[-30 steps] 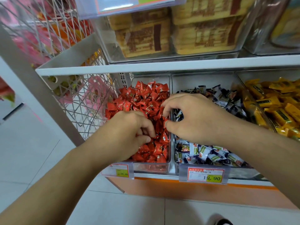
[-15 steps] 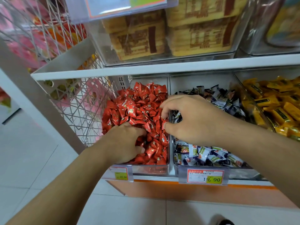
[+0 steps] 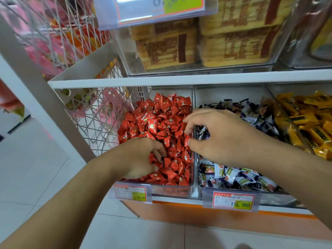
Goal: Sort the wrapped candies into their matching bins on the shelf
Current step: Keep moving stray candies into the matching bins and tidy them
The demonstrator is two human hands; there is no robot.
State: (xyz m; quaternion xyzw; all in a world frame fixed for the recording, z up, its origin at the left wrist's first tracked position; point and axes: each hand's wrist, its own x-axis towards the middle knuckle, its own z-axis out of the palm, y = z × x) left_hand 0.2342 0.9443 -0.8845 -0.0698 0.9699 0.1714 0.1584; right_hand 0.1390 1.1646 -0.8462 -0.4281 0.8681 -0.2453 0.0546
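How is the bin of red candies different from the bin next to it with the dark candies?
The red-candy bin holds one bright red kind; the dark-candy bin holds black, white and green wrappers. The red-candy bin's tag reads 24.90; the dark-candy bin's reads 19.90. Both are clear bins, side by side on one shelf.

We are looking down from head height — close over both hands, facing the shelf [image 3: 179, 79] — and no second view is sharing the scene.

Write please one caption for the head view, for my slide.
Left hand digs into the red candies while right hand pinches one at the divider.
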